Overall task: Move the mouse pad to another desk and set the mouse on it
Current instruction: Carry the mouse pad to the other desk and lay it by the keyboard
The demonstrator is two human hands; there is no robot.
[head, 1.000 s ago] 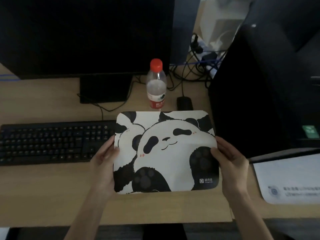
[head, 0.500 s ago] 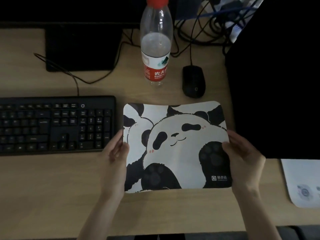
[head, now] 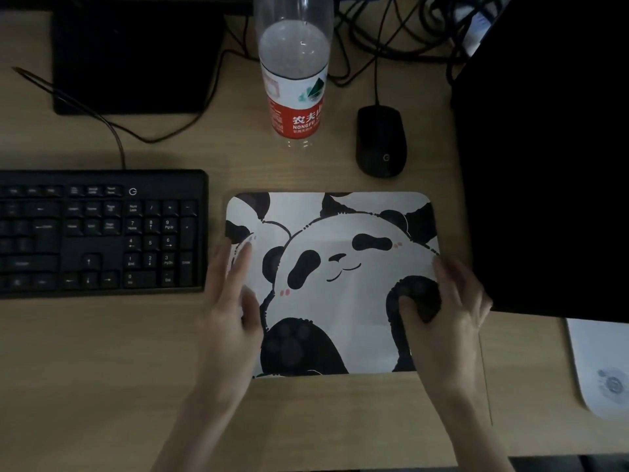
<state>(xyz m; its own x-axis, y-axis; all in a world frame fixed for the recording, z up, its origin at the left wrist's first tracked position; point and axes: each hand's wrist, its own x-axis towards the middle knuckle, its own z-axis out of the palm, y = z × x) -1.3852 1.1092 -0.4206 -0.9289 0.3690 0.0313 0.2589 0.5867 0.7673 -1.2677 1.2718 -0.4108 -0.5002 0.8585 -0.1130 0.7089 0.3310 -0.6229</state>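
Observation:
The panda-print mouse pad (head: 340, 233) lies flat on the wooden desk (head: 102, 369), just right of the keyboard. My left hand (head: 231, 318) rests on its left edge, blurred, with the fingers stretched out flat on top. My right hand (head: 446, 321) holds the lower right corner, thumb on the black paw print and fingers curled at the edge. The black wired mouse (head: 381, 141) sits on the bare desk just beyond the pad's far right corner, apart from both hands.
A black keyboard (head: 98, 233) lies left of the pad. A water bottle (head: 292, 80) with a red label stands beyond it, next to the monitor base (head: 132, 59). A dark computer case (head: 544, 165) borders the right side, with cables (head: 391, 46) behind and a white sheet (head: 602, 366) at the right.
The pad has come down from my two-handed hold onto the desk beside the keyboard. My left hand has let go of the edge and now lies flat on top. The view has moved closer.

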